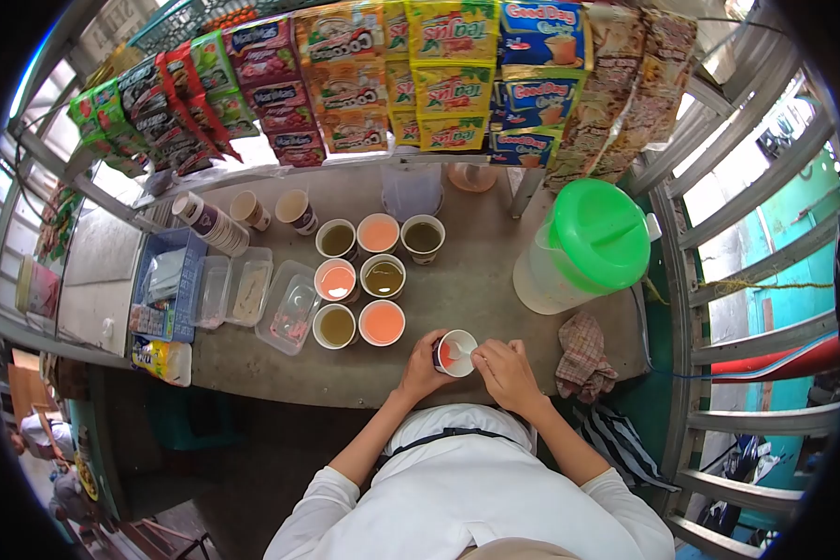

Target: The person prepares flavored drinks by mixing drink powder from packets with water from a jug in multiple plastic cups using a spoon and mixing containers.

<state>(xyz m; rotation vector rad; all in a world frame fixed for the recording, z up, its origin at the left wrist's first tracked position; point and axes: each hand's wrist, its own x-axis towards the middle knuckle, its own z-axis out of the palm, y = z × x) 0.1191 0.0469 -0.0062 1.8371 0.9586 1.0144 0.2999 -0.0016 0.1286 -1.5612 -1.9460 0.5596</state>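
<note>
"Where have you got the cup?"

"From my remote seat I see the small white paper cup with a dark-printed side [455, 353] near the front edge of the grey-brown tabletop [476, 271], in front of the white-clad body. My left hand [424, 366] is wrapped round its wall."

"And the right?"

"My right hand [506, 371] is at the rim, fingers curled and bunched. Something pale shows inside the cup beside the coral-pink contents [449, 354], but I can't tell whether those fingers pinch it."

"How would it handle?"

"Light, I'd judge, with thin walls that dent if squeezed, and perhaps slippery if wet. I'd hold it low round the side, gently, keeping it level; the rim would be the stiffer place to steady it."

"Any writing?"

"The cup's print is too small for me. Above hang purple foil sachets reading MariMas [261, 65], yellow sachets reading TeaJus [453, 84] and blue sachets reading GoodDay [543, 37]. An orange-brown sachet strip [347, 42] shows only 'Coco' clearly."

"What else is close?"

"Seven filled paper cups [383, 277], pink or olive-green inside, stand beyond my left hand; a crumpled checked cloth [583, 357] lies to my right."
</note>
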